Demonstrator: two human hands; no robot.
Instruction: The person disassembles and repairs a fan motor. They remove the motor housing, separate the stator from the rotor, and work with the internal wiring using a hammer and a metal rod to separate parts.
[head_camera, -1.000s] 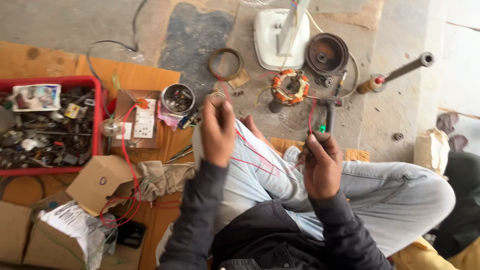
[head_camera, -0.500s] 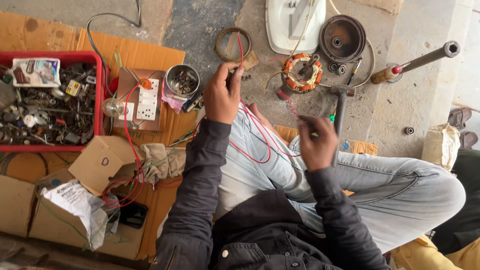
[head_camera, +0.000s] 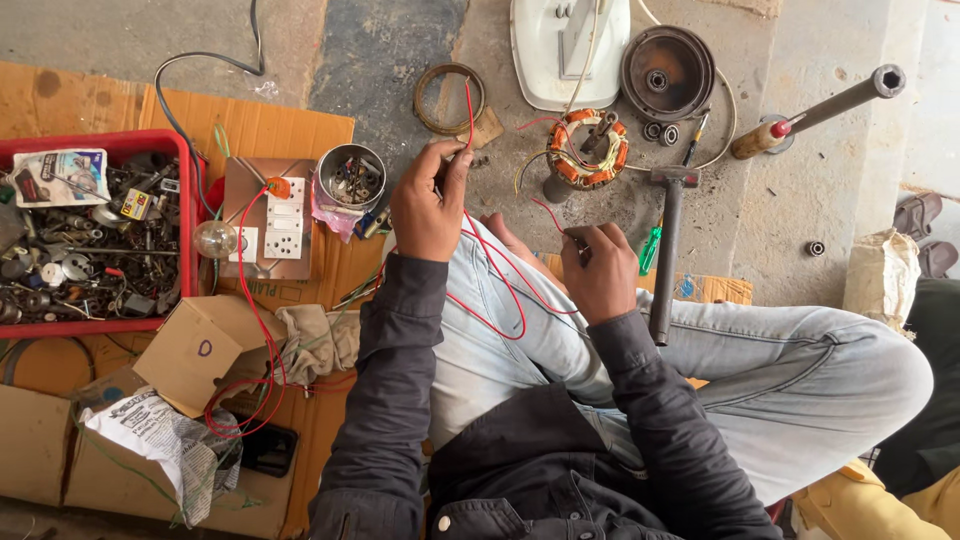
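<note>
Red tray (head_camera: 186, 215): heaped with small metal parts — too jumbled to tell apart; left edge cut off
Steel bowl (head_camera: 352, 178): bits inside, unclear
Left hand (head_camera: 428, 205): fingers pinched shut on the red wire (head_camera: 497, 285)
Red wire: loops over the lap between both hands
Right hand (head_camera: 600, 270): closed on the wire's other end; fingertips hidden
Copper-wound stator (head_camera: 587, 150): on the floor beyond
</note>
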